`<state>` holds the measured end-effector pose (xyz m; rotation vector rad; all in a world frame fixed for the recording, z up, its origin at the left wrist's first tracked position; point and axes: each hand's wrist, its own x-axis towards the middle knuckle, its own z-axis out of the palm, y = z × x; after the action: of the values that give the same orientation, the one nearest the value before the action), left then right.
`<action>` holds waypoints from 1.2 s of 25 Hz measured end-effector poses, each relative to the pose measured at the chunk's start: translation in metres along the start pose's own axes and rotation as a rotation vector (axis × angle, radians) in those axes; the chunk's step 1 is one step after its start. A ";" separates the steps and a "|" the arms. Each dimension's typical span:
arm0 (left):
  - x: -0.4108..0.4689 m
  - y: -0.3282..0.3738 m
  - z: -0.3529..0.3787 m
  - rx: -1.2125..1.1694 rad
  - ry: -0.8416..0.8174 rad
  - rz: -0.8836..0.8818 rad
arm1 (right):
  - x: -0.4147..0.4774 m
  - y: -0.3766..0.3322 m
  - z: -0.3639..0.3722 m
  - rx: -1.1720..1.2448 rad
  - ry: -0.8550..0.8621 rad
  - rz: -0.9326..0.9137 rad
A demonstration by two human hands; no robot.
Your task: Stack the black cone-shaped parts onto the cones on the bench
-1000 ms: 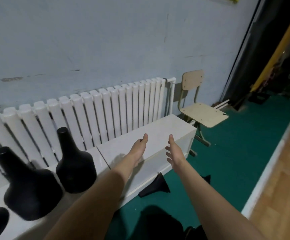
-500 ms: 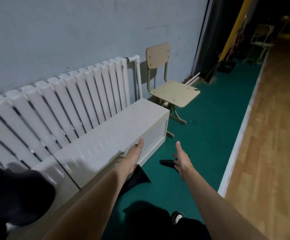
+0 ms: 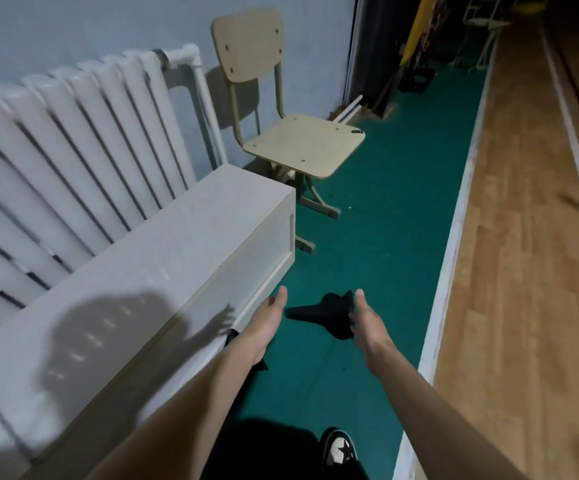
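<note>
A black cone-shaped part (image 3: 322,311) lies on its side on the green floor, its narrow end pointing left. My left hand (image 3: 267,323) and my right hand (image 3: 367,323) reach down on either side of it, fingers straight, holding nothing. A second black part (image 3: 258,362) lies mostly hidden under my left wrist, beside the white bench (image 3: 163,271). The cones standing on the bench are out of view.
A white radiator (image 3: 73,140) runs behind the bench. A wooden chair (image 3: 291,133) stands just past the bench's end. A white border strip (image 3: 450,244) separates the green floor from the wooden court floor on the right. My shoe (image 3: 340,448) shows at the bottom.
My view has swung right and down, so the cones on the bench have left the frame. Both hands have dropped from bench height toward the black part on the floor.
</note>
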<state>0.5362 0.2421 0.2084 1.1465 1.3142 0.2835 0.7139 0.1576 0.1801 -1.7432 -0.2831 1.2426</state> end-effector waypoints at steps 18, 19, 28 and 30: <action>0.278 -0.137 0.138 -0.208 -0.086 -0.107 | 0.265 0.133 -0.041 -0.014 0.056 0.085; 0.288 -0.142 0.140 -0.223 -0.078 -0.120 | 0.275 0.136 -0.039 -0.023 0.043 0.082; 0.316 -0.161 0.136 -0.337 -0.067 -0.179 | 0.323 0.146 -0.010 -0.153 0.066 0.064; 0.315 -0.166 0.130 -0.332 -0.059 -0.189 | 0.325 0.155 -0.005 -0.209 0.127 0.055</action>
<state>0.6746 0.3317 -0.1326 0.7414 1.2579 0.3125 0.8184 0.2826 -0.1413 -2.0126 -0.3003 1.1692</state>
